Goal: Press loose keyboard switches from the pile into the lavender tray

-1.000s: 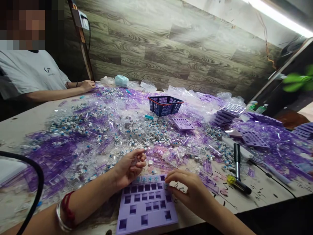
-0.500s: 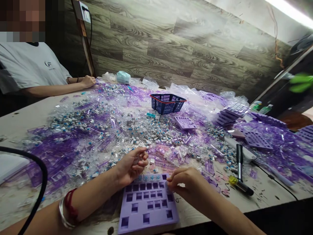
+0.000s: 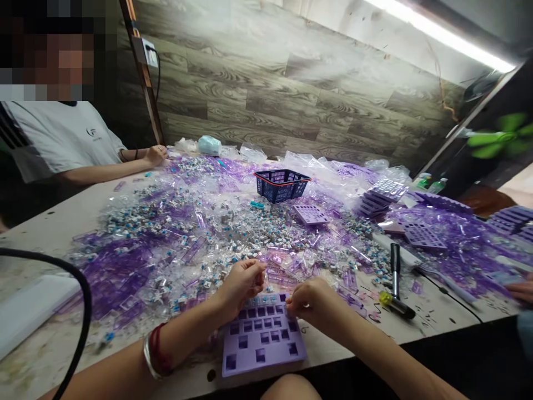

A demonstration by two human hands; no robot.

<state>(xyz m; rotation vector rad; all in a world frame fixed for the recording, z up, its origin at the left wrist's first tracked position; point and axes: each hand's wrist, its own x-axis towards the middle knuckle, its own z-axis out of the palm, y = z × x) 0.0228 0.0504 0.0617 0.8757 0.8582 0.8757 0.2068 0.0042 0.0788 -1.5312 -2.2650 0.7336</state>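
Observation:
A purple tray with square holes point(image 3: 278, 356) lies near the table's front edge, tilted slightly in view. Small clear pieces with blue centres point(image 3: 260, 300) fill part of its far row. My left hand point(image 3: 244, 286) hovers over the tray's far left corner, thumb and fingertips closed together; whatever they hold is too small to make out. At the tray's far right corner, my right hand point(image 3: 318, 300) has its fingers pinched close to the edge, and their tips hide anything between them. Loose white and blue key switches point(image 3: 233, 230) and clear purple pieces point(image 3: 277, 261) lie heaped just beyond both hands.
A dark blue basket point(image 3: 281, 191) stands mid-table by another purple tray point(image 3: 311, 215). To the right lie a hammer point(image 3: 395, 272) and a stack of trays point(image 3: 381, 197). A black cable point(image 3: 85, 294) arcs at left. A co-worker point(image 3: 94, 144) sits far left; another person's hand point(image 3: 522, 289) shows at right.
My left hand has turned over, its curled fingers now coming together at the tips. My right hand stays by the tray's right corner. The whole view has shifted slightly; another person's hand appears at right.

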